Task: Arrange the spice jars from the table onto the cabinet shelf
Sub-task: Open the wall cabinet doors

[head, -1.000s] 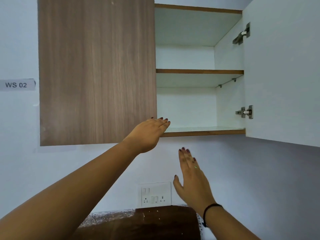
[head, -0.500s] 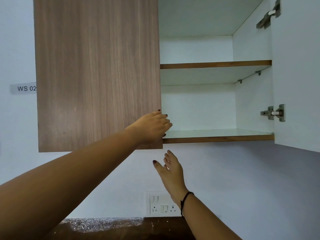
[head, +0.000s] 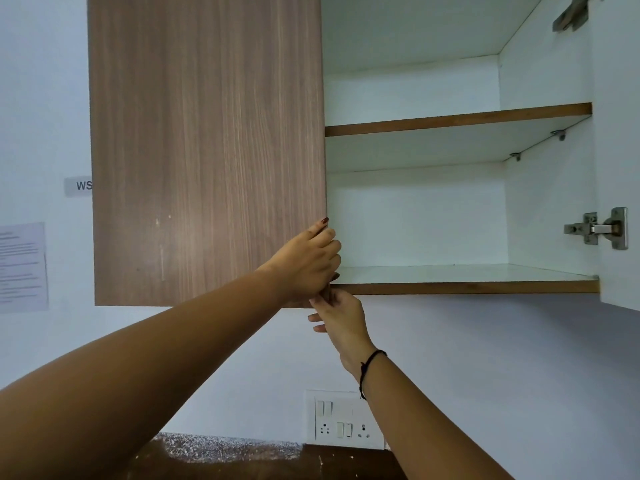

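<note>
A wall cabinet hangs in front of me. Its left wooden door (head: pixel 207 150) is closed and its right door (head: pixel 620 150) stands swung open. Inside, the bottom shelf (head: pixel 467 287) and the middle shelf (head: pixel 457 119) hold nothing. My left hand (head: pixel 308 265) grips the lower right edge of the left door, fingers curled round it. My right hand (head: pixel 341 317) reaches up from below and grips the same door's bottom corner. No spice jars are in view.
A white socket and switch plate (head: pixel 344 419) sits on the wall below the cabinet. A dark countertop (head: pixel 277 462) shows at the bottom edge. A printed sheet (head: pixel 22 266) and a small label (head: pixel 79 186) hang on the wall at left. Metal hinges (head: pixel 599 228) sit on the open door.
My left hand has curled round the left door's edge. My right hand rose from below the cabinet up to the door's bottom corner. The camera moved closer and tilted.
</note>
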The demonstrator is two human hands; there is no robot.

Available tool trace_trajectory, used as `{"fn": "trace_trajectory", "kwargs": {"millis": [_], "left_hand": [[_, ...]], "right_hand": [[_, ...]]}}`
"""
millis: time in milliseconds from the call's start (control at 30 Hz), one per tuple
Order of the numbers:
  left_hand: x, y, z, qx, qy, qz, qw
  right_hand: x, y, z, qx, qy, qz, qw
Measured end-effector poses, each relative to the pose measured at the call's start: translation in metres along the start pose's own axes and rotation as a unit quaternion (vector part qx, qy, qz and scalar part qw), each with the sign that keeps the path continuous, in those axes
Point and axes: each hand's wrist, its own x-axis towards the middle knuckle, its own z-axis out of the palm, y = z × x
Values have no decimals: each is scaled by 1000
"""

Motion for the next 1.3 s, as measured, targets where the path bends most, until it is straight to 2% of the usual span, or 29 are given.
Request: {"fn": "trace_trajectory", "kwargs": {"millis": [167,300,867,1300], "left_hand": [[-11,3,6,-6,61,-1,998],[-16,6,5,-13,83,-13,996],[-41,6,-21,0,79,-15,997],[-76,-2,-47,-25,98,-12,995]], "right_hand": [[-2,3,-2,-52,-54,-55,996],[-7,7,0,-36,-45,-80,995],[-31,8,11,51,-36,-140,988],[-68,-1,32,47,8,-197,979]]}}
